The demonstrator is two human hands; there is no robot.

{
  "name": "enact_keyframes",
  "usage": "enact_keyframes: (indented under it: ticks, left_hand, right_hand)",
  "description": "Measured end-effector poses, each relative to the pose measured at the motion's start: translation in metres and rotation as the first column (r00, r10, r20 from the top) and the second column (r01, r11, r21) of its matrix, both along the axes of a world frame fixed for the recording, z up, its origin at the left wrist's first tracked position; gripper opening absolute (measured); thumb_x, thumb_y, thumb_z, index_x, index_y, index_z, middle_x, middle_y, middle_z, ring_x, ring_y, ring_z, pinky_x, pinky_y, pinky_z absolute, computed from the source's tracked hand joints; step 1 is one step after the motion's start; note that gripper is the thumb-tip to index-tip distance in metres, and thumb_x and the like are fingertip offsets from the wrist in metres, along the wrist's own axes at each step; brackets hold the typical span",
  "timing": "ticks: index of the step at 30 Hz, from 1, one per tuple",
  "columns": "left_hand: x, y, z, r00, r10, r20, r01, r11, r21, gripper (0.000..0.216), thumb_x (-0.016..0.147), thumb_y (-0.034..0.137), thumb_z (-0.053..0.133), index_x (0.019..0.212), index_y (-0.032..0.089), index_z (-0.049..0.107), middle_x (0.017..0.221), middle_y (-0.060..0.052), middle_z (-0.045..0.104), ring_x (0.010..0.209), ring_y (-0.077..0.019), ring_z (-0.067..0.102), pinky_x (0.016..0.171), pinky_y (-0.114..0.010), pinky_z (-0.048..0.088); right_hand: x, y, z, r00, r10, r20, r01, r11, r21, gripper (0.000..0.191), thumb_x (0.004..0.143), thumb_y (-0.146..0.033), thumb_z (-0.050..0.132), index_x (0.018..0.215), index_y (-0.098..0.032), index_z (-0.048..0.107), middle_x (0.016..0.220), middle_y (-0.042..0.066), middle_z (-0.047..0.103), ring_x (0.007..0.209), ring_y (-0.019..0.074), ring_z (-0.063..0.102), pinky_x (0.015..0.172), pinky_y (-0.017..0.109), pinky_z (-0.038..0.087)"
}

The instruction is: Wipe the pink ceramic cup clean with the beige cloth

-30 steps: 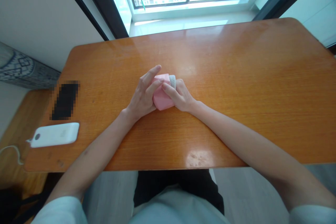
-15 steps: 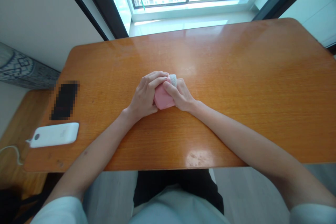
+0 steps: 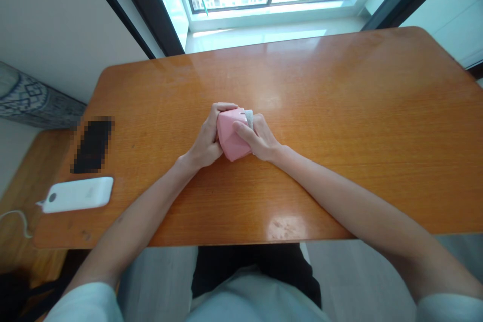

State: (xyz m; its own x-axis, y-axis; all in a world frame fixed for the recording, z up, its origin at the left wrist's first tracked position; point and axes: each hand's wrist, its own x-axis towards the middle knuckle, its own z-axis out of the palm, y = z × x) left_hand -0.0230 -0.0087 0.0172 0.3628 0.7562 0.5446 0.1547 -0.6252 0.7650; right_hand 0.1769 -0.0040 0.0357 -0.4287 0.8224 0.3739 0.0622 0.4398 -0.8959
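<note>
A small pink bundle with a grey-white end (image 3: pixel 230 136), which looks like rolled soft cloth, sits between both my hands at the middle of the orange wooden table (image 3: pixel 339 110). My left hand (image 3: pixel 206 138) curls round its left side and top, fingers closed over the far edge. On the right side my right hand (image 3: pixel 260 138) grips it, with the thumb pressed onto the pink surface. The grey-white part peeks out at the far end between my fingers.
A white power bank (image 3: pixel 77 194) with a cable lies near the table's left front corner. A blurred dark flat object (image 3: pixel 93 144) lies just beyond it. A window and sill run behind the table, and a patterned cushion (image 3: pixel 30 100) is at far left.
My left fingers, stretched out a second ago, have curled over the bundle's top. The bundle has turned so more of its pink face shows. My right hand has stayed in place.
</note>
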Motion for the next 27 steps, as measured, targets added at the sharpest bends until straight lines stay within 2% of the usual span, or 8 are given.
enact_keyframes:
  ticks: [5, 9, 14, 17, 19, 23, 27]
  left_hand:
    - [0.002, -0.004, 0.003, 0.995, -0.007, 0.100, 0.032, 0.968, -0.248, 0.056, 0.100, 0.064, 0.080, 0.138, 0.028, 0.059, 0.132, -0.008, 0.074, 0.111, -0.0238, 0.075, 0.092, -0.036, 0.064]
    - [0.005, -0.007, 0.011, 0.995, 0.014, 0.104, 0.022, 0.941, -0.339, 0.052, 0.101, 0.065, 0.075, 0.133, 0.027, 0.060, 0.124, -0.008, 0.075, 0.106, -0.0254, 0.075, 0.086, -0.038, 0.065]
    - [0.002, -0.005, 0.011, 0.997, -0.014, 0.077, 0.043, 0.919, -0.391, 0.039, 0.102, 0.056, 0.068, 0.126, 0.027, 0.062, 0.114, -0.007, 0.075, 0.103, -0.0289, 0.073, 0.087, -0.046, 0.066]
    - [-0.001, 0.003, 0.000, 0.998, -0.020, 0.066, 0.045, 0.915, -0.401, 0.034, 0.099, 0.053, 0.065, 0.120, 0.027, 0.062, 0.115, -0.009, 0.073, 0.107, -0.0314, 0.072, 0.097, -0.055, 0.066]
    - [-0.002, 0.008, -0.009, 0.999, -0.012, 0.049, 0.030, 0.926, -0.377, 0.030, 0.099, 0.054, 0.062, 0.112, 0.027, 0.062, 0.111, -0.009, 0.070, 0.104, -0.0308, 0.070, 0.098, -0.057, 0.066]
    - [-0.002, 0.011, -0.017, 0.999, 0.025, 0.032, -0.012, 0.936, -0.351, 0.035, 0.102, 0.061, 0.059, 0.096, 0.027, 0.058, 0.090, -0.005, 0.063, 0.082, -0.0249, 0.062, 0.080, -0.052, 0.064]
    - [-0.002, 0.007, -0.020, 0.998, 0.060, 0.022, -0.050, 0.946, -0.321, 0.045, 0.104, 0.069, 0.064, 0.094, 0.026, 0.057, 0.083, -0.001, 0.061, 0.074, -0.0207, 0.058, 0.074, -0.044, 0.060]
  right_hand:
    - [0.001, 0.001, -0.004, 1.000, 0.010, -0.007, -0.009, 0.999, 0.033, 0.063, 0.106, -0.077, 0.058, 0.072, -0.025, 0.045, 0.069, -0.003, 0.047, 0.064, 0.0130, 0.043, 0.064, 0.033, 0.034]
    - [0.001, 0.000, -0.007, 1.000, 0.022, -0.008, -0.021, 0.998, 0.066, 0.062, 0.104, -0.075, 0.063, 0.072, -0.026, 0.044, 0.069, -0.004, 0.046, 0.064, 0.0131, 0.042, 0.064, 0.034, 0.034]
    - [0.001, -0.001, -0.006, 0.997, 0.066, -0.039, -0.061, 0.991, 0.119, 0.056, 0.107, -0.068, 0.064, 0.074, -0.025, 0.047, 0.071, -0.004, 0.047, 0.064, 0.0130, 0.042, 0.062, 0.033, 0.034]
    - [0.001, -0.001, -0.006, 0.991, 0.108, -0.076, -0.095, 0.983, 0.160, 0.050, 0.110, -0.059, 0.063, 0.077, -0.023, 0.051, 0.076, -0.003, 0.051, 0.066, 0.0123, 0.046, 0.063, 0.031, 0.036]
    - [0.000, -0.001, -0.005, 0.987, 0.128, -0.093, -0.108, 0.976, 0.190, 0.047, 0.111, -0.055, 0.064, 0.079, -0.023, 0.052, 0.078, -0.003, 0.051, 0.067, 0.0117, 0.046, 0.063, 0.030, 0.036]
    - [0.001, -0.001, -0.004, 0.988, 0.134, -0.073, -0.115, 0.968, 0.222, 0.051, 0.108, -0.061, 0.068, 0.078, -0.023, 0.051, 0.075, -0.004, 0.050, 0.065, 0.0115, 0.043, 0.065, 0.031, 0.038]
    - [0.000, -0.002, -0.001, 0.995, 0.092, -0.034, -0.087, 0.988, 0.125, 0.062, 0.107, -0.075, 0.060, 0.073, -0.025, 0.045, 0.070, -0.004, 0.046, 0.064, 0.0126, 0.041, 0.063, 0.032, 0.036]
